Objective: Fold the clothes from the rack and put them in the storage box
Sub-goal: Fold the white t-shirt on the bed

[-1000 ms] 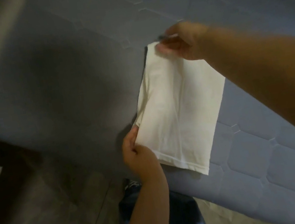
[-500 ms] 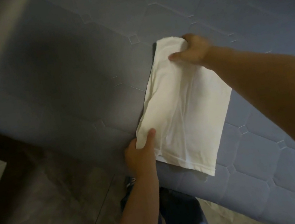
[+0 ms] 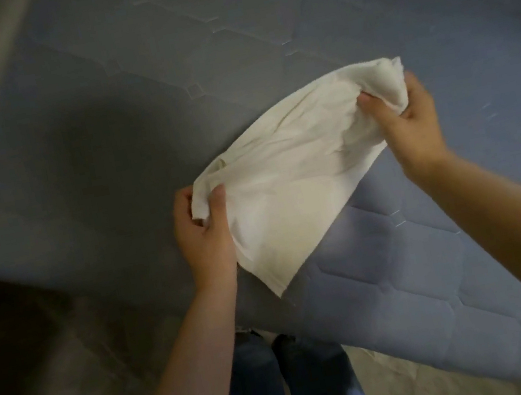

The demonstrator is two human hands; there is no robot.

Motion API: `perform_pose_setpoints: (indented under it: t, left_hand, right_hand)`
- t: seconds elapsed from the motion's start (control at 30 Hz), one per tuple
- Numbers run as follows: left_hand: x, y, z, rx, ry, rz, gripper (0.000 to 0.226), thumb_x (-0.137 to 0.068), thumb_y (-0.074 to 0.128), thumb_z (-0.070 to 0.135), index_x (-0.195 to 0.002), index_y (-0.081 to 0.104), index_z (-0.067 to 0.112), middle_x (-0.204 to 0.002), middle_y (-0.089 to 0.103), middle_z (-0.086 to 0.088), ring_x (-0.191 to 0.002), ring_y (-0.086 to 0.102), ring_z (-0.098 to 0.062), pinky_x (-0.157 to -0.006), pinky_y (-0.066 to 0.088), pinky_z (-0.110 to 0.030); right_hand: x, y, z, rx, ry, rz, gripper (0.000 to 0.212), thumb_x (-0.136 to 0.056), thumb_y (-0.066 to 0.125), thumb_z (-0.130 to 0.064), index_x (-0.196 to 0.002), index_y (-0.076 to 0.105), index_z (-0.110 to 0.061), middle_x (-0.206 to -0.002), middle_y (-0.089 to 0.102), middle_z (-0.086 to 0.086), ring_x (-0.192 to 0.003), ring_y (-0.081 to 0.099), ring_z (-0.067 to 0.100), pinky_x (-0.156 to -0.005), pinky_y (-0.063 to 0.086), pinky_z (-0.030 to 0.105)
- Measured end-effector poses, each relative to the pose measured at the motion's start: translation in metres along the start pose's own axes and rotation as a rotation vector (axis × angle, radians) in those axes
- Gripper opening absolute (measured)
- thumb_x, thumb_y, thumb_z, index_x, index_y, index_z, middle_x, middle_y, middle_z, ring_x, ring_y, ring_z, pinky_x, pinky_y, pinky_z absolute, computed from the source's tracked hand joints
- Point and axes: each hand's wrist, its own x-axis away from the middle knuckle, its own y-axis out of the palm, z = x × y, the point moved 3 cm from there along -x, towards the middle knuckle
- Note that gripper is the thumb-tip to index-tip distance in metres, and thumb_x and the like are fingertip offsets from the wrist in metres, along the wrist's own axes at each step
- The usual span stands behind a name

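At the frame's centre you hold the folded white garment (image 3: 288,185) above the blue quilted bed (image 3: 405,276), left hand (image 3: 205,238) pinching one end, right hand (image 3: 409,122) bunching the other; soft and light, it probably sags unless gripped at its ends.

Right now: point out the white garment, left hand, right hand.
white garment (image 3: 289,188), head view, middle of the cloth.
left hand (image 3: 203,238), head view, back of hand.
right hand (image 3: 413,125), head view, back of hand.

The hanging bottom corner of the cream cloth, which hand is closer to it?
Left. The left hand grips the folded cream cotton garment at its near end, just above that corner; the right hand holds the bunched far end.
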Motion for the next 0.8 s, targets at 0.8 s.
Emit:
perform_pose_setpoints:
  t: [0.8]
  left_hand:
    - [-0.068,0.068,0.058,-0.847,0.541,-0.368,0.025,-0.094,0.055,0.029,-0.115,0.057,0.016,-0.109,0.063,-0.004,-0.1,0.059,-0.023,-0.086,0.047,-0.035]
  right_hand:
    - [0.083,-0.057,0.091,0.039,0.37,0.329,0.044,-0.097,0.057,-0.032,-0.137,0.042,-0.021,-0.122,0.059,-0.003,-0.104,0.06,0.011,-0.095,0.049,0.038]
